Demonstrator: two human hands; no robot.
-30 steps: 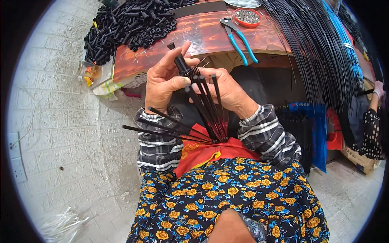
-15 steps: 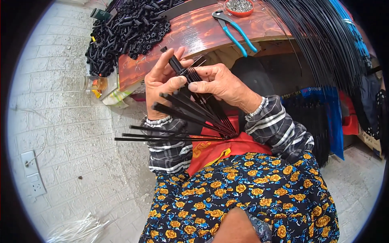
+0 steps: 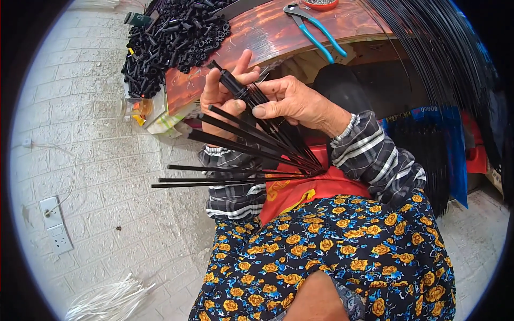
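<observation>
In front of my lap I hold a partly assembled black umbrella frame. My left hand (image 3: 217,101) has its thumb and fingers around the black plastic umbrella runner (image 3: 232,83), a ribbed tube tilted up to the left. My right hand (image 3: 305,104) pinches thin black ribs just below the runner, thumb on top. Several black ribs (image 3: 241,136) fan out to the left from a joint (image 3: 315,170) resting over a red cloth (image 3: 342,184) on my lap. The rib ends at the runner are partly hidden by my fingers.
A pile of black plastic runners (image 3: 176,43) covers the reddish table's (image 3: 257,37) left end. Blue-handled pliers (image 3: 316,32) and a red dish (image 3: 321,4) lie right of it. Long black rods (image 3: 439,59) hang at the right. White strips (image 3: 110,302) lie at lower left.
The surroundings have shifted slightly right in the picture. Both hands keep their hold on the runner and ribs, with small finger movements. The fanned ribs have swung only a little.
</observation>
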